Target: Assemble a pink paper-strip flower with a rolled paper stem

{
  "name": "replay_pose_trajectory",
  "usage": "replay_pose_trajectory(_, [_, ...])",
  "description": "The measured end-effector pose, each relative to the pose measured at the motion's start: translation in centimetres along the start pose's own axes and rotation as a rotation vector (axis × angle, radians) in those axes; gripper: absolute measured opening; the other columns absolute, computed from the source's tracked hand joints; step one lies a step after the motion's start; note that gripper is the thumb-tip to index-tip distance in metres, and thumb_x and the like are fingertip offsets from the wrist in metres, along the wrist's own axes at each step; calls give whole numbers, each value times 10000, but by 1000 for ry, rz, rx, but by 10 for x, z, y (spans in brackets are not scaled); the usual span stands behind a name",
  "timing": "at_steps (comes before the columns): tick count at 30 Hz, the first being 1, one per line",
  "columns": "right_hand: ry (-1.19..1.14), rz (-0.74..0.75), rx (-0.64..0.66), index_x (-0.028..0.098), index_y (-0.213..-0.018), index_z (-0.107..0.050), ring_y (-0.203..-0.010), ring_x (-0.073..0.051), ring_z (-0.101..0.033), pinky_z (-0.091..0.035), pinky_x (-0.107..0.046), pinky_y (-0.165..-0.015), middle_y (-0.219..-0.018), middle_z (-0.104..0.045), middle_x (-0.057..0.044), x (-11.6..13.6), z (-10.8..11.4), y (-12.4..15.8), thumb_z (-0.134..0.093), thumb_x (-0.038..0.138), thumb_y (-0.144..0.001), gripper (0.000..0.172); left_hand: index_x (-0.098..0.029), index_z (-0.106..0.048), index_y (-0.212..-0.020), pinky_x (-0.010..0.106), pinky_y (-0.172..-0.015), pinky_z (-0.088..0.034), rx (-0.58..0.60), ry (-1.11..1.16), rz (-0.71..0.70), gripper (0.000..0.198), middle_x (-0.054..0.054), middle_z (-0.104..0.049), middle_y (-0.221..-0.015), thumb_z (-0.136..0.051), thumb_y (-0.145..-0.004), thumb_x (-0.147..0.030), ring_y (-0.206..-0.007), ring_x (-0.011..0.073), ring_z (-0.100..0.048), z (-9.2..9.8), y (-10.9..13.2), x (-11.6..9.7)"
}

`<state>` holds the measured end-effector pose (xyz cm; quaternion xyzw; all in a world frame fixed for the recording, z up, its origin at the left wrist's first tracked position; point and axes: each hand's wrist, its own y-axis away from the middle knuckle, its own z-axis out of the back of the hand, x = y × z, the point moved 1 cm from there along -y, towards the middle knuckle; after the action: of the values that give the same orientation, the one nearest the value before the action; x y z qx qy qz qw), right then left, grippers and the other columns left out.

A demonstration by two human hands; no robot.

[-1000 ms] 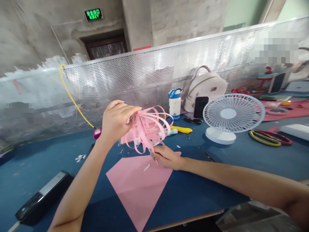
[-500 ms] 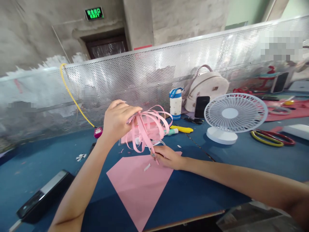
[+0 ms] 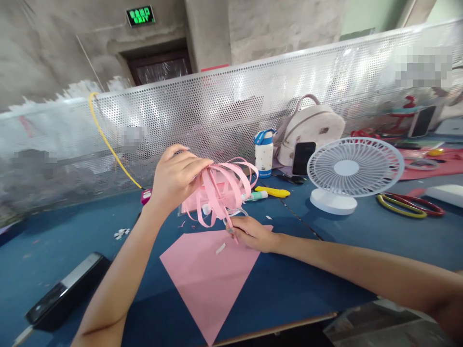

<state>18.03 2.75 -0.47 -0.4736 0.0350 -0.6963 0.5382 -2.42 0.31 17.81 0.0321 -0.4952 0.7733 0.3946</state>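
Note:
A ball-like frame of looped pink paper strips (image 3: 237, 190) is held above the table. My left hand (image 3: 177, 176) pinches the top of it, thumb and fingers closed where the strips meet. Lower down, my right hand (image 3: 249, 233) grips the bottom ends of the strips between thumb and fingers. Beneath my hands lies a sheet of pink paper (image 3: 210, 279) with angled corners, and a small white scrap (image 3: 220, 248) rests on it. Behind the loops, a clear packet with pink contents is partly hidden.
A yellow utility knife (image 3: 273, 192) and a glue stick (image 3: 257, 195) lie behind the loops. Further back stand a white bottle (image 3: 264, 156), a backpack (image 3: 314, 127) and a phone (image 3: 304, 158). A white fan (image 3: 334, 201) is at right, near scissors (image 3: 401, 206). At left lies a black device (image 3: 68, 289).
The strips have turned slightly, and the middle ones now sit closer together. Both hands keep their hold in nearly the same places. The view has shifted a little.

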Motion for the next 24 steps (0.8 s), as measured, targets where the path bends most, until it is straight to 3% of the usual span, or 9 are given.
replay_pose_trajectory(7, [-19, -1, -13, 209, -772, -479, -614, -143, -539, -435, -262, -629, -654, -559, -1, -1, -1, 0, -367, 318, -1038, 309, -266, -722, -1091, 448, -1016, -462, 80, 25, 59, 187, 15, -795, -968, -588, -962, -244, -857, 199, -713, 4, -2, 0])
replay_pose_trajectory(9, [-33, -11, -29, 205, -782, -487, -620, -142, -538, -440, -262, -629, -677, -564, -8, -1, -1, 0, -361, 351, -1046, 327, -298, -691, -1204, 490, -1103, -401, 174, 115, 118, 263, 14, -788, -1052, -604, -958, -265, -953, 208, -711, 12, -3, 3])
replay_pose_trajectory(11, [-52, -21, -50, 202, -794, -491, -630, -142, -535, -444, -265, -632, -703, -566, -16, -1, 0, -1, -348, 409, -1055, 362, -335, -561, -1398, 535, -1185, -316, 313, 283, 200, 464, 27, -743, -1226, -639, -942, -297, -1146, 229, -669, 21, 0, 12])
replay_pose_trajectory(13, [-76, -27, -76, 200, -794, -485, -639, -142, -524, -446, -269, -638, -712, -555, -17, 1, 1, -2, -329, 483, -1057, 416, -338, -413, -1520, 494, -1138, -419, 393, 510, 308, 690, 75, -644, -1401, -705, -895, -369, -1286, 256, -599, 27, 9, 30])
replay_pose_trajectory(15, [-100, -37, -109, 200, -787, -474, -638, -138, -503, -442, -272, -647, -708, -532, -10, 2, 2, -4, -313, 541, -1053, 462, -294, -455, -1501, 434, -1044, -525, 319, 681, 392, 676, 119, -629, -1413, -712, -884, -397, -1227, 259, -644, 26, 23, 52])
replay_pose_trajectory(17, [-121, -56, -150, 201, -794, -466, -623, -129, -476, -436, -270, -643, -705, -511, 0, 3, 3, -4, -302, 565, -1052, 476, -229, -699, -1227, 399, -953, -578, 240, 659, 509, 355, 113, -749, -1198, -682, -904, -376, -1073, 243, -717, 16, 37, 72])
replay_pose_trajectory(19, [-137, -80, -191, 202, -816, -458, -607, -121, -459, -435, -264, -630, -709, -499, 8, 2, 3, -4, -299, 568, -1054, 465, -235, -780, -978, 357, -820, -610, 353, 720, 588, 174, 72, -805, -970, -709, -879, -359, -892, 221, -754, -2, 47, 78])
replay_pose_trajectory(22, [-142, -115, -244, 203, -852, -455, -606, -120, -460, -435, -259, -606, -719, -496, 10, -1, 4, -3, -322, 588, -1043, 450, -250, -793, -963, 383, -809, -620, 563, 1011, 582, 176, 63, -811, -919, -739, -849, -373, -850, 220, -765, -36, 49, 55])
replay_pose_trajectory(24, [-137, -134, -268, 204, -859, -457, -611, -125, -462, -432, -256, -591, -720, -497, 9, -3, 5, -2, -337, 604, -1033, 452, -234, -789, -984, 418, -861, -616, 599, 1155, 572, 268, 92, -805, -973, -775, -808, -436, -938, 248, -762, -59, 44, 23])
